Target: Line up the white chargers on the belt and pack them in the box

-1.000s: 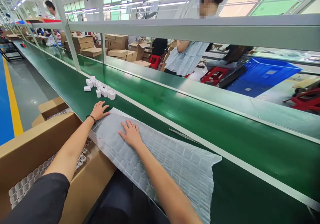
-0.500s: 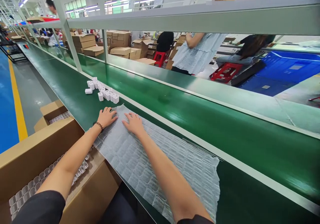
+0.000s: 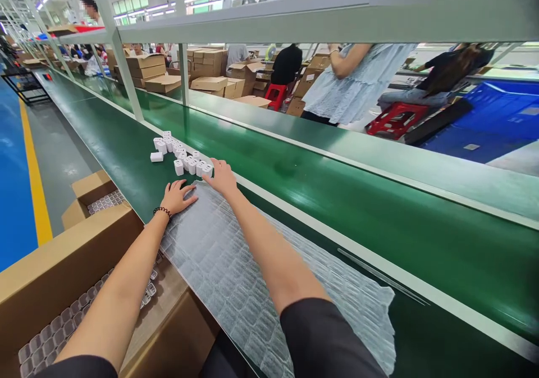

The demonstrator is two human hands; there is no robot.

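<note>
A translucent plastic packing sheet (image 3: 236, 265) with a grid-like pattern lies flat on the green bench. My left hand (image 3: 174, 198) rests on the sheet's far left corner, fingers spread, with a black coiled band at the wrist. Past the sheet's far end, my right hand (image 3: 222, 177) reaches to the closest of several small white plug-adapter-like blocks (image 3: 191, 165). Its fingers are apart beside that block; whether they touch it is unclear. Most blocks stand in a loose cluster, and one white block (image 3: 156, 157) lies on its side.
An open cardboard box (image 3: 63, 254) with rows of small clear-cased pieces (image 3: 54, 330) stands at left below the bench. Behind it is a smaller box (image 3: 95, 190). A white rail (image 3: 295, 212) runs along the bench, with a post (image 3: 126, 80) and shelf above. A person in light blue (image 3: 357, 86) stands across.
My right hand has moved off the sheet, forward to the white blocks. My left hand stays on the sheet's corner. The view has shifted slightly.
</note>
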